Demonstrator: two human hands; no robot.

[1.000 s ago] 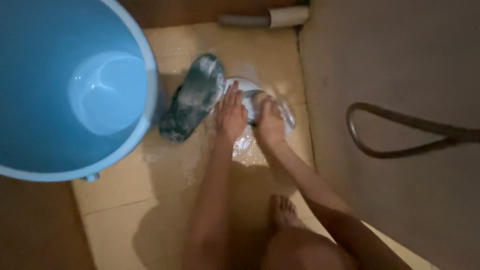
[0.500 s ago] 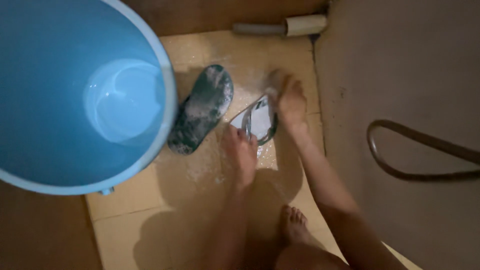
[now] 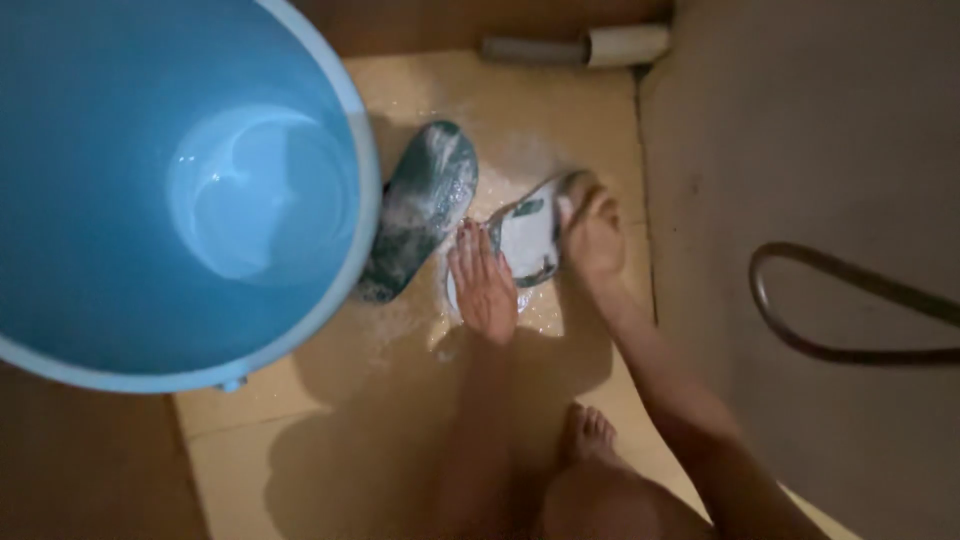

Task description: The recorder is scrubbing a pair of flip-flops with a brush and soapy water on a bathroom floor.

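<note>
A white flip-flop [image 3: 525,238] with a dark strap lies on the wet, soapy floor tiles [image 3: 400,400]. My left hand [image 3: 483,283] presses flat on its near end, fingers together. My right hand [image 3: 592,232] is closed around something small at the sandal's far edge; what it holds is blurred. A second sandal [image 3: 420,205], dark sole up and covered in suds, lies to the left, against the blue bucket [image 3: 330,300].
The big blue bucket holds some water and fills the upper left. A hose loop [image 3: 800,340] lies on the grey floor at right. A pipe and pale roll [image 3: 590,46] sit at the far wall. My bare foot [image 3: 590,435] is planted near the bottom.
My right hand has swept back and forth over the white sandal, now at its far right edge. My left hand shifted along its near end. The view drifted slightly.
</note>
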